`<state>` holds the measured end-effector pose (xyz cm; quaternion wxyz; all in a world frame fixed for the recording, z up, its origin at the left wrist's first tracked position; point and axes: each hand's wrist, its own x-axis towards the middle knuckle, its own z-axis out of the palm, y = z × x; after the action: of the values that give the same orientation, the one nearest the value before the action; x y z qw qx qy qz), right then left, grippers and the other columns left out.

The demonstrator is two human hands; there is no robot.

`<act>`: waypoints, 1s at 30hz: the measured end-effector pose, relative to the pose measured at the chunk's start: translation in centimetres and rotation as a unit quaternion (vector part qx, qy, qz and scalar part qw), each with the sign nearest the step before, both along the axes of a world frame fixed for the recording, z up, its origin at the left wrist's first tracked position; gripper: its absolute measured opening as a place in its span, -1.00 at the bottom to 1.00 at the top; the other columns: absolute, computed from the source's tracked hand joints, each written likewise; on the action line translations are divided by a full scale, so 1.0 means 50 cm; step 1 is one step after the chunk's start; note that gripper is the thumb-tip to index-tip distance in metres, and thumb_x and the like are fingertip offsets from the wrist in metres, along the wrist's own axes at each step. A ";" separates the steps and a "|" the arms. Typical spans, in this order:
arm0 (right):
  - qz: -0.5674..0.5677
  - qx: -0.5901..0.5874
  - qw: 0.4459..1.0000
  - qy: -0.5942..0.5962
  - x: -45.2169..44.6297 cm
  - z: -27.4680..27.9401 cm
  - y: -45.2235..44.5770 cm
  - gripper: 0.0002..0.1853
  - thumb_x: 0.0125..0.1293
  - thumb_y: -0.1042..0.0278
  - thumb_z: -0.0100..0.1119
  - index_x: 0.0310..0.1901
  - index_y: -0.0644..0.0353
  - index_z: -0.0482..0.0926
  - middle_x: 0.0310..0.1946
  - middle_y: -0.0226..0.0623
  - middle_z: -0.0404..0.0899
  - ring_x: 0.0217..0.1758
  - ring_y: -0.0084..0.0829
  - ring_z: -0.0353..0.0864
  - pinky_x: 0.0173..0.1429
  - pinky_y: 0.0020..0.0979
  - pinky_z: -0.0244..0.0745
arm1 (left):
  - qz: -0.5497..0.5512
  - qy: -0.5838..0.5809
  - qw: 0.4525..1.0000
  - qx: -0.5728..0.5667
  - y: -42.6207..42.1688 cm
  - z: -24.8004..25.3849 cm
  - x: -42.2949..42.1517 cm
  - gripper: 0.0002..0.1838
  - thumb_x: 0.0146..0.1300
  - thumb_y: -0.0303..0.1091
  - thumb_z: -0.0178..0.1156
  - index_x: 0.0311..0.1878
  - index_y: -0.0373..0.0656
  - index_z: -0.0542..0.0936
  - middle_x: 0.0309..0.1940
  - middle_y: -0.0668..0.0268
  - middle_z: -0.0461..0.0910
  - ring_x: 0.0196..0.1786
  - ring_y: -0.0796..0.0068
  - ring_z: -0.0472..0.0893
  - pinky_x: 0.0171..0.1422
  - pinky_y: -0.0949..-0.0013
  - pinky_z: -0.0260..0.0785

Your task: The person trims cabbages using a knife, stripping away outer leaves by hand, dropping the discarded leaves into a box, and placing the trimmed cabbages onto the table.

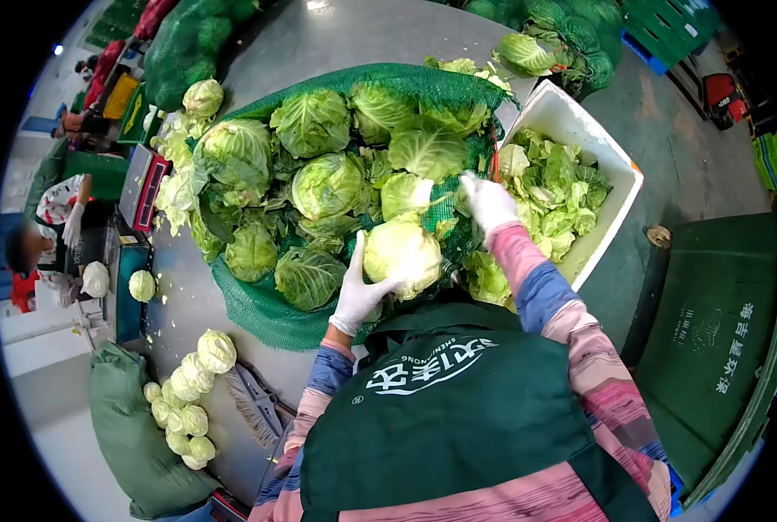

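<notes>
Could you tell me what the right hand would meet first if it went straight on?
The white-gloved right hand would probably meet the leafy green cabbage just ahead, though green mesh netting may come first; depth is unclear.

This is a produce packing area in a warehouse or wholesale space, by the look of it. Heads of cabbage lie heaped in an open green mesh bag [267, 315] on a broad metal bench [354, 39], with more full mesh bags [180, 56] at its far side. A white box [616, 204] of loose leaves stands beside the bag, and a scale [143, 190] sits at the bench's side. A large green bin [710, 322] with printed characters, stacked plastic crates [667, 28], a bare hard floor [636, 122] and a gloved co-worker [58, 217] also point to a workplace.
</notes>
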<state>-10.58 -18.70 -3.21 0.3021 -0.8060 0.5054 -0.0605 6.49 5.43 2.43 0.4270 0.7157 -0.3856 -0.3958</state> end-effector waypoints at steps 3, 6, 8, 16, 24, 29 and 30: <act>-0.034 -0.005 0.998 0.051 -0.040 0.044 0.003 -0.43 0.51 -0.08 -0.27 0.39 0.07 0.29 -0.31 0.12 0.65 -0.22 0.06 0.66 -0.06 -0.05 0.52 | 0.064 0.090 0.994 -0.020 0.010 -0.021 0.009 0.05 0.09 -0.36 0.44 0.52 -0.28 -0.04 0.30 0.04 0.39 0.23 0.35 0.50 0.33 0.32 0.36; 0.003 0.156 0.982 -0.108 -0.037 0.101 0.094 -0.44 0.51 0.01 -0.24 0.42 0.12 0.22 -0.46 0.04 0.64 -0.43 0.00 0.64 -0.22 -0.10 0.56 | 0.172 0.268 0.947 0.040 -0.017 0.000 -0.005 0.04 0.13 -0.40 0.39 0.54 -0.15 -0.10 0.26 0.05 0.39 0.19 0.28 0.53 -0.04 0.32 0.61; 0.064 0.171 0.970 -0.160 -0.032 0.096 0.158 -0.41 0.50 0.04 -0.18 0.44 0.16 0.17 -0.58 0.00 0.61 -0.58 -0.07 0.60 -0.37 -0.13 0.55 | 0.189 0.254 0.948 0.028 -0.031 0.004 -0.025 0.06 0.13 -0.39 0.40 0.55 -0.09 -0.12 0.30 0.04 0.32 0.18 0.26 0.53 -0.07 0.29 0.62; 0.116 -0.047 0.991 -0.043 -0.001 0.086 0.236 -0.37 0.45 0.00 -0.03 0.44 0.13 0.19 -0.71 -0.04 0.52 -0.67 -0.05 0.55 -0.53 -0.12 0.46 | 0.276 0.180 0.942 0.057 -0.065 0.010 -0.089 0.05 0.10 -0.20 0.45 0.54 0.17 -0.05 0.32 0.00 -0.03 0.24 0.06 0.38 -0.11 0.21 0.67; 0.108 0.049 0.992 -0.035 0.020 0.099 0.196 -0.43 0.47 -0.13 -0.23 0.43 -0.16 0.22 -0.58 0.01 0.59 -0.48 0.03 0.62 -0.31 -0.06 0.53 | 0.299 0.221 0.928 0.023 -0.070 -0.002 -0.090 0.03 0.10 -0.22 0.45 0.53 0.17 -0.03 0.31 0.02 -0.05 0.23 0.05 0.38 -0.15 0.19 0.68; -0.020 0.100 0.982 -0.157 -0.014 0.024 0.115 -0.42 0.48 -0.17 -0.33 0.07 0.12 0.56 -0.36 0.07 0.64 -0.23 0.07 0.63 -0.02 -0.10 0.51 | 0.251 0.026 0.968 -0.003 -0.043 -0.053 -0.117 0.07 0.04 -0.32 0.46 0.53 0.13 -0.02 0.27 0.03 0.02 0.29 0.07 0.30 0.22 0.20 0.49; -0.073 0.097 0.986 -0.118 -0.037 -0.068 0.077 -0.37 0.47 -0.21 -0.30 -0.08 0.20 0.63 -0.29 0.08 0.65 -0.17 0.04 0.63 0.02 -0.15 0.50 | 0.221 -0.057 0.974 0.003 -0.033 -0.056 -0.123 0.09 0.00 -0.35 0.47 0.53 0.09 -0.01 0.27 0.04 0.06 0.31 0.10 0.27 0.34 0.24 0.36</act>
<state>-12.40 -14.86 -6.62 0.4310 -0.7210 0.5271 -0.1284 0.36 3.78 -0.38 0.4792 0.8057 -0.2405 -0.2516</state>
